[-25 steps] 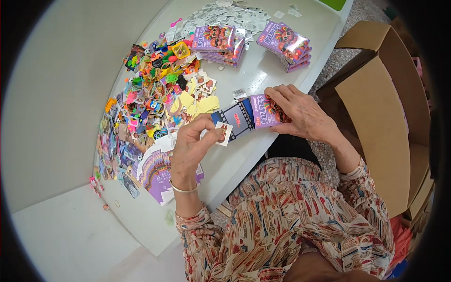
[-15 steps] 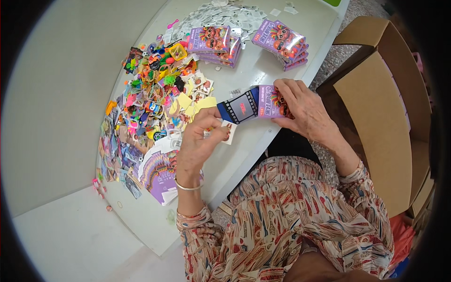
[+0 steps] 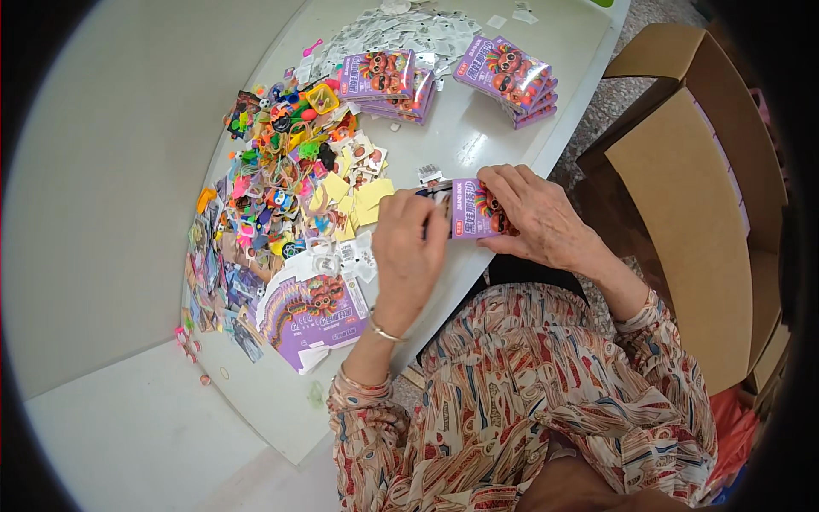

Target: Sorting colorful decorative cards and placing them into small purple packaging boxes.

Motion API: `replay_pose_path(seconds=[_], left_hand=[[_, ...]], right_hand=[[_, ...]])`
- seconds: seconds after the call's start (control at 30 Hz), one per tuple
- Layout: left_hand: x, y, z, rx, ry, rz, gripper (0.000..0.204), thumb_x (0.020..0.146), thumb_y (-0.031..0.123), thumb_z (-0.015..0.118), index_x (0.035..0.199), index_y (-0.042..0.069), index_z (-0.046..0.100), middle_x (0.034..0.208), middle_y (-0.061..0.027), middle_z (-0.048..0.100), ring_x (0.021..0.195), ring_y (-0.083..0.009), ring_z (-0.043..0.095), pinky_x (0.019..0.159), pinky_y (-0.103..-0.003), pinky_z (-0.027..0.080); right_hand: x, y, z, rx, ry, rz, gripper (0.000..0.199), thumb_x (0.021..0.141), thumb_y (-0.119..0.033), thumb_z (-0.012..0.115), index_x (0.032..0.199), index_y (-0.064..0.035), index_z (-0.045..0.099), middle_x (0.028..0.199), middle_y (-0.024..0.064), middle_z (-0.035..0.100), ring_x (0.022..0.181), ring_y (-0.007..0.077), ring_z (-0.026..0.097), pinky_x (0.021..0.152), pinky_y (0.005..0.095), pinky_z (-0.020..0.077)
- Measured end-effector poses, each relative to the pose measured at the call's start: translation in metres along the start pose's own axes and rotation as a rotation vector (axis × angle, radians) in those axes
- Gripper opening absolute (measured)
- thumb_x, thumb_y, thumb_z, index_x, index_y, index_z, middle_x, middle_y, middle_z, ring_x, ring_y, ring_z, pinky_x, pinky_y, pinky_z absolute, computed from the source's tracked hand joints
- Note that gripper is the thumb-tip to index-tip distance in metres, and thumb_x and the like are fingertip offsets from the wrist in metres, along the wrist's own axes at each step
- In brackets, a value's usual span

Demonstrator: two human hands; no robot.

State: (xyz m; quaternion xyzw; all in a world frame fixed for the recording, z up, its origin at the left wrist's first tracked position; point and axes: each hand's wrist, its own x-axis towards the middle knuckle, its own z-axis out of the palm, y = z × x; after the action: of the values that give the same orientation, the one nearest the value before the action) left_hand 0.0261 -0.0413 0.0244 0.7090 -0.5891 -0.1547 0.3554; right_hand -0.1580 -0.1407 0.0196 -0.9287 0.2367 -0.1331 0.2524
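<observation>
My right hand [image 3: 537,213] grips a small purple cardboard box [image 3: 471,209] printed with cartoon figures, thumb below and fingers above, over the table's near edge. At the box's left end, my left hand [image 3: 411,247] has its fingers closed around a small square picture card [image 3: 441,198], which is mostly hidden by the fingers. A dark edge of another card shows beside it at the box's mouth. Next to my left wrist lies a fan of flat purple printed cartons [image 3: 320,320]. Clear little packets [image 3: 358,256] lie just left of that hand.
Colourful small toys [image 3: 281,162] heap up along the table's left side, with yellow paper squares [image 3: 371,198] beside them. Filled purple boxes stand in a left stack [image 3: 380,77] and a right stack [image 3: 508,72]. Behind spreads a pile of clear sachets [image 3: 409,38]. A big open carton [image 3: 682,230] stands at right.
The dark blue film-strip card that stuck out of the box is now almost wholly inside or covered. My left hand has moved right and up to the box's end; the box has shifted slightly down-left.
</observation>
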Motion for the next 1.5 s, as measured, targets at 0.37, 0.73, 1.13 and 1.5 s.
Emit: replay_pose_path(seconds=[0.37, 0.73, 1.13, 1.5], left_hand=[[0.014, 0.001, -0.018, -0.543, 0.085, -0.186, 0.019, 0.089, 0.008, 0.063, 0.107, 0.003, 0.062, 0.107, -0.006, 0.064, 0.097, -0.0149, 0.056, 0.084, -0.034, 0.045], [0.013, -0.051, 0.026, 0.322, 0.08, 0.06, 0.025, 0.075, 0.014, 0.074, 0.093, 0.005, 0.061, 0.102, -0.0087, 0.055, 0.094, -0.0302, 0.049, 0.082, -0.042, 0.039], [0.02, -0.056, 0.028, 0.24, 0.101, -0.004, 0.037, 0.073, 0.015, 0.076, 0.105, 0.007, 0.059, 0.099, -0.0102, 0.054, 0.094, -0.0301, 0.049, 0.08, -0.043, 0.039], [0.034, -0.064, 0.018, 0.279, -0.043, 0.111, 0.016, 0.074, 0.015, 0.073, 0.088, 0.01, 0.066, 0.094, -0.009, 0.054, 0.092, -0.0304, 0.051, 0.078, -0.043, 0.041]], right_hand=[[-0.018, 0.028, 0.007, 0.372, 0.19, 0.221, 0.081, 0.068, -0.029, 0.083, 0.129, 0.0028, 0.041, 0.11, 0.0201, 0.058, 0.099, 0.0323, 0.062, 0.086, 0.0386, 0.0488], [-0.023, 0.033, 0.02, 0.565, 0.354, 0.311, 0.079, 0.068, -0.021, 0.082, 0.131, 0.0016, 0.041, 0.117, 0.0155, 0.059, 0.108, 0.0225, 0.059, 0.094, 0.0349, 0.0464], [-0.023, 0.033, 0.02, 0.567, 0.359, 0.318, 0.08, 0.07, -0.025, 0.082, 0.131, 0.0038, 0.039, 0.119, 0.0187, 0.057, 0.112, 0.0247, 0.058, 0.098, 0.0351, 0.0446], [-0.025, 0.035, 0.021, 0.55, 0.351, 0.323, 0.081, 0.071, -0.028, 0.082, 0.132, 0.0039, 0.038, 0.121, 0.0193, 0.057, 0.112, 0.0258, 0.058, 0.098, 0.0365, 0.0446]])
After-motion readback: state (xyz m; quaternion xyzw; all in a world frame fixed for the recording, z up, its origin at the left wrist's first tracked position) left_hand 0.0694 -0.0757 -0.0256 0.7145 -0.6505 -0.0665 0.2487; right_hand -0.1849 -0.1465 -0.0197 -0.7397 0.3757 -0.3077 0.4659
